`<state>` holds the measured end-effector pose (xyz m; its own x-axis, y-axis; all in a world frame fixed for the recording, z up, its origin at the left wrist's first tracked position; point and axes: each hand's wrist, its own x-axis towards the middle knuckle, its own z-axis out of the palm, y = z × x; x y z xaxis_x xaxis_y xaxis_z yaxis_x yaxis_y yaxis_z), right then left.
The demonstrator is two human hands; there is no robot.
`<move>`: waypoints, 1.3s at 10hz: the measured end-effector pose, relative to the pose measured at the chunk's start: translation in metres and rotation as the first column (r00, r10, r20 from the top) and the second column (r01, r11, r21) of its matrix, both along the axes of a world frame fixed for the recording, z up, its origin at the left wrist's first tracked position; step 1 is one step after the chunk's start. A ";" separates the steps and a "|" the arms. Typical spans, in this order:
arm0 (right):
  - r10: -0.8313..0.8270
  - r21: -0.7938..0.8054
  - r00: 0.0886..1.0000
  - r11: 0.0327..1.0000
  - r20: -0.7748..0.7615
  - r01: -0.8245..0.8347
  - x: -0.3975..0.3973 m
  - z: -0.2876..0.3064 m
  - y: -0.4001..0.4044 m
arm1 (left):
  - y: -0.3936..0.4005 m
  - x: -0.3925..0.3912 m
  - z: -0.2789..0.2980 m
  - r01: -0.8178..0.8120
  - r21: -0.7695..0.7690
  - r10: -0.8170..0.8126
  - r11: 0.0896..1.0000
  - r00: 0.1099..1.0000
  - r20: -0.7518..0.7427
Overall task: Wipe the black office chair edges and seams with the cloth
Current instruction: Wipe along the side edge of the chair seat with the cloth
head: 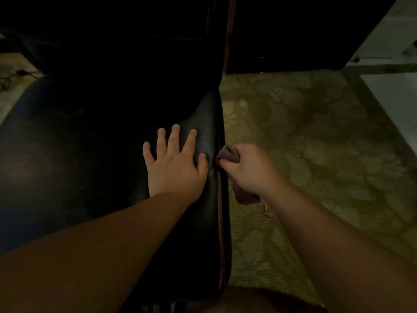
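The black office chair (94, 154) fills the left half of the view, its seat dim and its backrest rising dark at the top. My left hand (174, 162) lies flat on the seat near its right side, fingers spread. My right hand (244, 169) grips a dark reddish cloth (229, 153) and holds it against the seat's right edge, where a reddish worn seam (220, 213) runs toward me. Part of the cloth hangs below my palm.
A green patterned carpet (316, 154) covers the floor right of the chair, with small orange scraps (267, 211) on it. Dark furniture (293, 30) stands behind. A pale floor strip (394, 98) lies at far right. Cables (13, 75) sit at far left.
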<state>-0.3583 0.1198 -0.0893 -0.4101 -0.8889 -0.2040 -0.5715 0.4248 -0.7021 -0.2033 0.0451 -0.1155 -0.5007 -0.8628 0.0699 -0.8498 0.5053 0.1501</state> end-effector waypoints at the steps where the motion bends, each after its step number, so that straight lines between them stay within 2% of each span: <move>1: 0.065 0.049 0.996 0.996 0.056 -0.068 -0.002 0.003 0.001 | 0.001 -0.001 0.001 -0.008 0.008 0.008 1.000 1.000 0.000; 3: 0.039 0.039 0.999 0.998 0.027 -0.040 -0.002 0.002 0.002 | 0.000 -0.001 0.002 -0.009 0.018 0.009 1.000 1.000 -0.005; 4: 0.106 0.075 0.993 0.991 0.057 -0.110 -0.003 0.004 0.003 | 0.000 -0.001 0.003 -0.003 0.024 0.003 1.000 1.000 -0.003; 5: 0.024 0.015 0.999 1.000 0.026 -0.025 -0.001 0.002 0.003 | -0.001 -0.001 0.003 -0.006 0.021 0.007 1.000 1.000 -0.004; 6: 0.112 0.090 0.991 0.989 0.079 -0.119 -0.002 0.006 0.004 | 0.000 -0.002 0.003 -0.007 0.024 0.007 1.000 1.000 -0.003; 7: 0.042 0.037 0.999 0.998 0.020 -0.043 0.001 0.006 0.005 | -0.001 -0.001 0.003 -0.008 0.018 0.008 1.000 1.000 -0.006; 8: 0.068 0.060 0.996 0.996 0.063 -0.072 0.002 0.008 0.005 | -0.001 -0.001 0.004 -0.010 0.016 0.010 1.000 1.000 -0.005; 9: 0.037 0.062 0.998 0.997 0.045 -0.040 0.001 0.006 0.005 | -0.001 -0.002 0.004 -0.012 0.022 0.012 1.000 1.000 -0.011; 11: 0.077 0.097 0.995 0.992 0.065 -0.083 0.000 0.008 0.007 | -0.001 -0.001 0.003 -0.009 0.019 0.009 1.000 1.000 -0.006; 12: 0.027 0.073 0.998 0.997 0.059 -0.031 -0.001 0.007 0.008 | -0.001 -0.002 0.002 -0.011 0.018 0.011 1.000 1.000 -0.016; 13: 0.104 0.126 0.993 0.986 0.057 -0.111 0.000 0.010 0.008 | -0.001 -0.003 0.001 -0.016 0.011 0.016 1.000 1.000 -0.014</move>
